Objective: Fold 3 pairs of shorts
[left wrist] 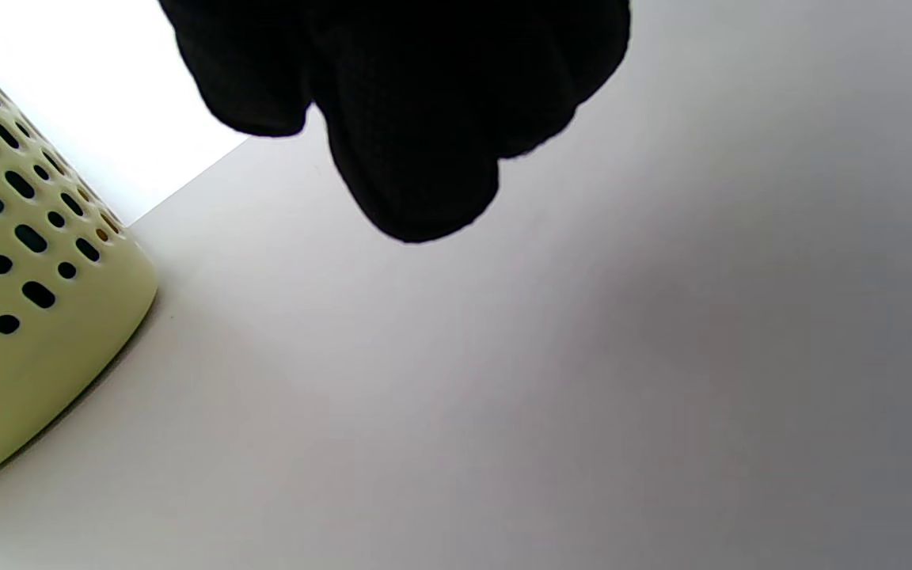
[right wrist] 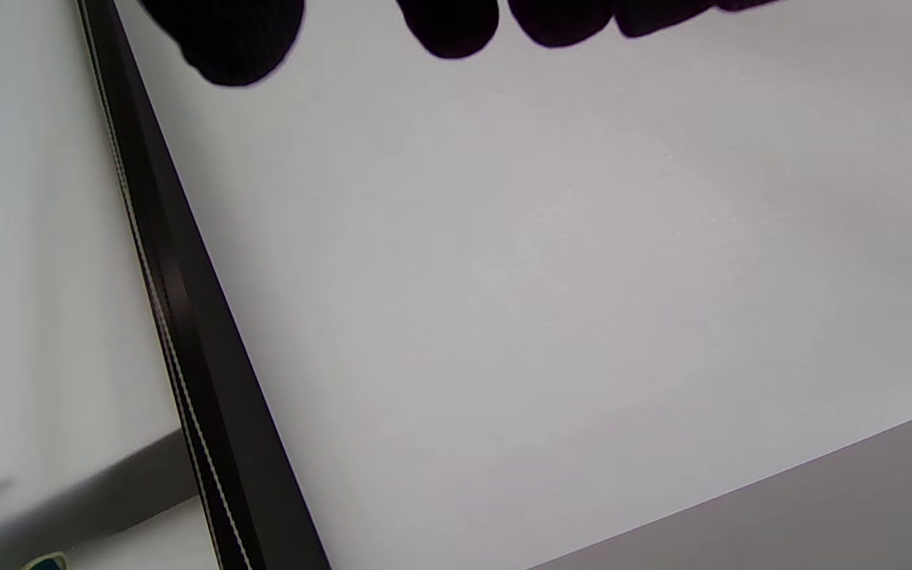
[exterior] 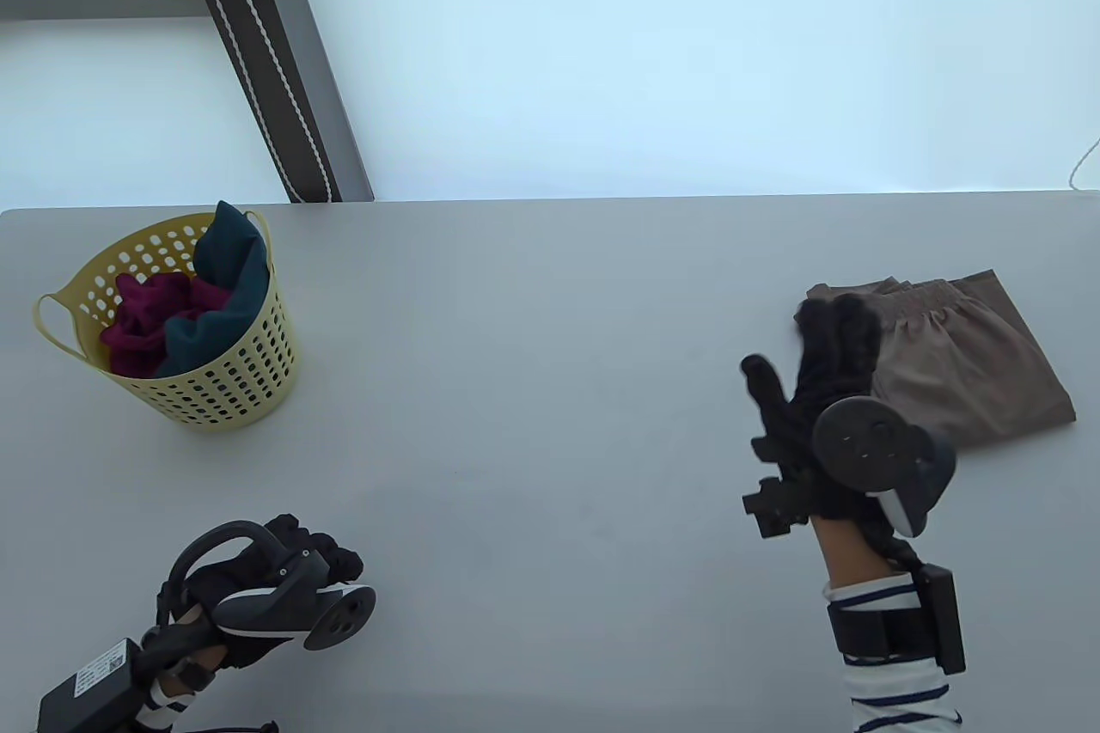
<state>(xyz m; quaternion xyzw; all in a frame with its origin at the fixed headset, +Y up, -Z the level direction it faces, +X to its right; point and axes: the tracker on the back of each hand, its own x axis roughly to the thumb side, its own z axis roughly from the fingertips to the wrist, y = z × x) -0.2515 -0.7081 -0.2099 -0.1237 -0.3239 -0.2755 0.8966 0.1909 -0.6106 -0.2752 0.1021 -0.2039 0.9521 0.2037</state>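
One pair of brown shorts (exterior: 971, 363) lies folded on the grey table (exterior: 533, 389) at the right. A yellow perforated basket (exterior: 249, 372) at the left holds a maroon pair (exterior: 146, 320) and a teal pair (exterior: 228, 269), both crumpled. My right hand (exterior: 816, 363) reaches over the left edge of the brown shorts with straight fingers and the thumb spread; whether it touches them I cannot tell. In the right wrist view only its fingertips (right wrist: 448, 24) show. My left hand (exterior: 292, 565) rests low at the front left, fingers loosely curled and holding nothing. Its fingers (left wrist: 416, 119) hang over bare table beside the basket (left wrist: 28, 317).
The table's far edge runs just behind the basket and the shorts. Beyond it stands a pale wall with a slanting dark strip with white stitching (exterior: 266, 54), also in the right wrist view (right wrist: 195, 348). Bare tabletop lies between my hands.
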